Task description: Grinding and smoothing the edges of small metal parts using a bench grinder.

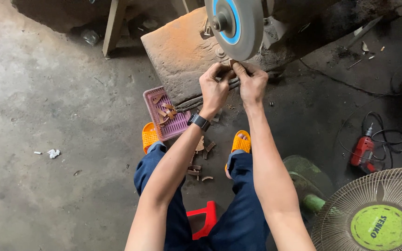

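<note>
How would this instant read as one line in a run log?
left hand + right hand: pinching small brown curved piece | against grey round grinding wheel | pink slotted plastic tray: holds similar pieces

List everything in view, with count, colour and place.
Grinding wheel: one, grey with blue centre, top middle.
Small piece: one, brownish, held at the wheel's lower edge.
Basket: one, pink, on the floor, holding curved brown pieces.
Loose pieces: several, brown, between the feet.
Drill: one, red, right floor.
Fan: one, green hub, bottom right.
Stool: one, red, under the legs.
Sandals: two, orange.
Left hand, right hand: pinching the small piece.
</note>
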